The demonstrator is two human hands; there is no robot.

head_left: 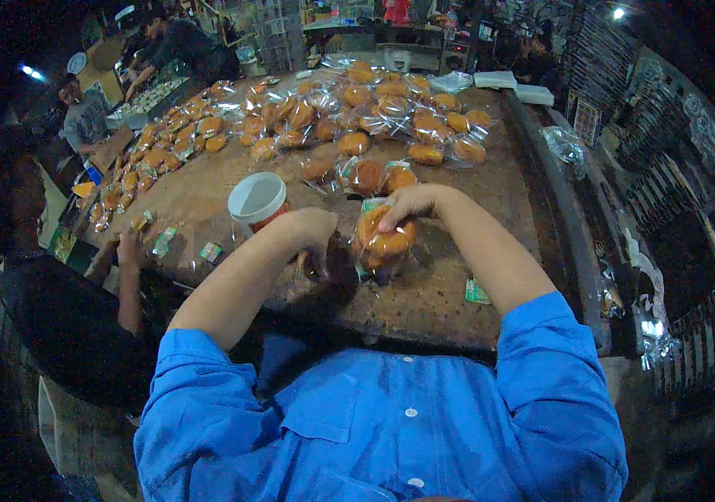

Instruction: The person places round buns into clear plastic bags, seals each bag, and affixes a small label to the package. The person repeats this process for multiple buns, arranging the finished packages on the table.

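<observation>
My right hand (404, 207) grips a round bread bun in clear plastic wrap (386, 241), thumb on top, above the near part of the wooden table (439, 276). Part of a green and white label shows at the bun's upper edge. To its left, my left hand (316, 235) points downward with bent fingers; blur and shadow hide whether it holds anything. Beside my left wrist stands a tub with a whitish round lid (257, 197). Just beyond my right hand lie wrapped buns (365, 176) with green labels.
A large pile of wrapped buns (392, 103) covers the far table, with smaller packs (156, 154) on the left. Loose green labels (164, 241) lie near the left edge, another label (477, 292) at right. A co-worker's hand (128, 248) is at the left edge; others work farther back.
</observation>
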